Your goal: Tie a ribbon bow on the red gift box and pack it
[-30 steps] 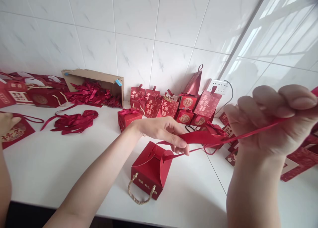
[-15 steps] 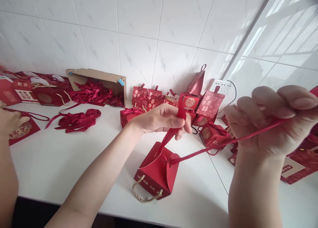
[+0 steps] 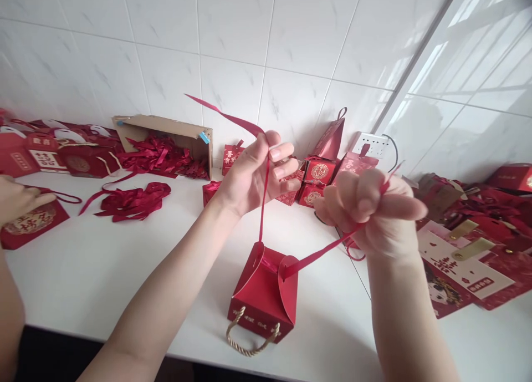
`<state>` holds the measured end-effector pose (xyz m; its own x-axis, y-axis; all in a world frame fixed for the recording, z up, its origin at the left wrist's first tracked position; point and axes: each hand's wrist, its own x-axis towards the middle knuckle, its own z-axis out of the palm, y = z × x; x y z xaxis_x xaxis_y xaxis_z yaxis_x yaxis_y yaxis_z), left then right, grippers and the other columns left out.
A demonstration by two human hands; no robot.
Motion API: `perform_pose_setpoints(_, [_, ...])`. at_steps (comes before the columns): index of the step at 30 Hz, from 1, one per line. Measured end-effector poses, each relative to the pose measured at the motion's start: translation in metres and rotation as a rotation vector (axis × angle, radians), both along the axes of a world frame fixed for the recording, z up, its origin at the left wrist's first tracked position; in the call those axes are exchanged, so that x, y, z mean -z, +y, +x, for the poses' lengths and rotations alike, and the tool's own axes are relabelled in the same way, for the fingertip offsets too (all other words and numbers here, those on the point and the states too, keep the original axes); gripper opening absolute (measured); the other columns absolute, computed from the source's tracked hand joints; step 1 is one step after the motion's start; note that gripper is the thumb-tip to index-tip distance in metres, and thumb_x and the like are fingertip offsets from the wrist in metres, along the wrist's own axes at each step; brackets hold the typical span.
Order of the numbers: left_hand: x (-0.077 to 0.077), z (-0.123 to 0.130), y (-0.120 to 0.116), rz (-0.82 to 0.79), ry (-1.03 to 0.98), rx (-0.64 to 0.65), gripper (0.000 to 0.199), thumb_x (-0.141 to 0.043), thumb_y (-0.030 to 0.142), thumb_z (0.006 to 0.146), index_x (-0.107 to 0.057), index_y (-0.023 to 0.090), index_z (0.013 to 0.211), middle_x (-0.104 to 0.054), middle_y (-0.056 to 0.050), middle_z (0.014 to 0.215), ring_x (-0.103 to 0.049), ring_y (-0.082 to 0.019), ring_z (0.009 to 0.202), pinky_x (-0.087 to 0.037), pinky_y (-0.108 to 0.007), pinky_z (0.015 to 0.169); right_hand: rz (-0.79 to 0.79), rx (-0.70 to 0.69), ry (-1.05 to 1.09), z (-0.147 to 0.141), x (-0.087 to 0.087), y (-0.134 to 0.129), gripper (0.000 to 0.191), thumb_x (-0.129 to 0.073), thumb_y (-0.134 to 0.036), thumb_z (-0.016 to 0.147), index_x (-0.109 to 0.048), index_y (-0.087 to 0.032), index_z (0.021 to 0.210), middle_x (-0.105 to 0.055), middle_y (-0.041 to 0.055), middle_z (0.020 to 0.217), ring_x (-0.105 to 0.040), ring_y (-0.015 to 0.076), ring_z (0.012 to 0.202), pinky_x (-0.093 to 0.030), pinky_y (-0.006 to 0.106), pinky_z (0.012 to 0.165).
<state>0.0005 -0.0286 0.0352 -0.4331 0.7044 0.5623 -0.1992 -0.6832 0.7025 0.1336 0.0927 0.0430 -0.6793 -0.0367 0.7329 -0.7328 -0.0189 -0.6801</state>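
Note:
A red gift box [image 3: 266, 293] with a twisted gold rope handle [image 3: 249, 346] stands on the white tabletop in front of me. Red ribbon [image 3: 318, 253] passes through slots in its two curved top flaps. Above the box, my left hand [image 3: 264, 168] pinches one ribbon end between thumb and forefinger, its other fingers loosely spread. That end's tip sticks out to the upper left. My right hand [image 3: 369, 202], to the right of the box, is closed on the other end, which runs taut down to the right flap.
A loose ribbon pile [image 3: 135, 200] lies left, before a cardboard box [image 3: 164, 126] of ribbons. Finished-looking red boxes [image 3: 320, 171] and a power strip [image 3: 372, 144] stand by the wall. Flat printed cards [image 3: 465, 265] lie right. Another person's hand [image 3: 22, 202] touches a red box at far left.
My right hand has moved left and down, nearer the box. My left hand has shifted left and up, its ribbon end now pointing up left. The gift box has turned slightly.

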Motion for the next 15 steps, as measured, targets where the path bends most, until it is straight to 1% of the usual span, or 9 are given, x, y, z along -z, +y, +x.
perform_pose_setpoints(4, [-0.007, 0.001, -0.004, 0.061, -0.054, -0.08, 0.023, -0.045, 0.045, 0.09, -0.063, 0.033, 0.084, -0.049, 0.004, 0.07, -0.05, -0.009, 0.061, -0.041, -0.025, 0.061, 0.049, -0.041, -0.083, -0.004, 0.01, -0.004, 0.026, -0.072, -0.04, 0.073, -0.064, -0.019, 0.061, -0.051, -0.003, 0.055, -0.046, 0.0089, 0.046, -0.04, 0.025, 0.045])
perform_pose_setpoints(7, [-0.014, 0.003, -0.009, 0.104, -0.085, -0.151, 0.024, -0.042, 0.044, 0.092, -0.063, 0.034, 0.087, -0.049, 0.004, 0.069, -0.049, -0.008, 0.061, -0.041, -0.023, 0.061, 0.153, -0.047, -0.186, -0.007, 0.014, -0.008, 0.023, -0.072, -0.036, 0.074, -0.065, -0.017, 0.062, -0.057, -0.0007, 0.059, -0.051, 0.0104, 0.053, -0.042, 0.025, 0.048])
perform_pose_setpoints(11, [-0.019, 0.005, -0.013, 0.194, -0.124, -0.094, 0.032, -0.036, 0.04, 0.095, -0.064, 0.031, 0.082, -0.046, 0.004, 0.066, -0.045, -0.006, 0.055, -0.04, -0.019, 0.056, 0.282, -0.058, -0.289, -0.012, 0.018, -0.009, 0.011, -0.071, -0.02, 0.076, -0.066, -0.016, 0.066, -0.062, -0.0005, 0.064, -0.054, 0.0096, 0.057, -0.044, 0.022, 0.052])
perform_pose_setpoints(13, [-0.019, 0.007, -0.013, 0.193, -0.108, -0.089, 0.032, -0.037, 0.039, 0.094, -0.064, 0.029, 0.08, -0.046, 0.004, 0.064, -0.044, -0.005, 0.053, -0.04, -0.018, 0.055, 0.303, -0.035, -0.291, -0.013, 0.019, -0.008, 0.01, -0.07, -0.019, 0.076, -0.066, -0.017, 0.067, -0.063, -0.0008, 0.064, -0.054, 0.0092, 0.057, -0.045, 0.022, 0.053])
perform_pose_setpoints(15, [-0.018, 0.008, -0.012, 0.136, -0.06, -0.081, 0.029, -0.043, 0.039, 0.092, -0.065, 0.027, 0.078, -0.045, 0.004, 0.064, -0.044, -0.006, 0.053, -0.041, -0.019, 0.055, 0.305, 0.014, -0.28, -0.013, 0.018, -0.006, 0.012, -0.071, -0.023, 0.076, -0.066, -0.017, 0.066, -0.062, -0.0006, 0.063, -0.053, 0.0096, 0.057, -0.045, 0.023, 0.052])
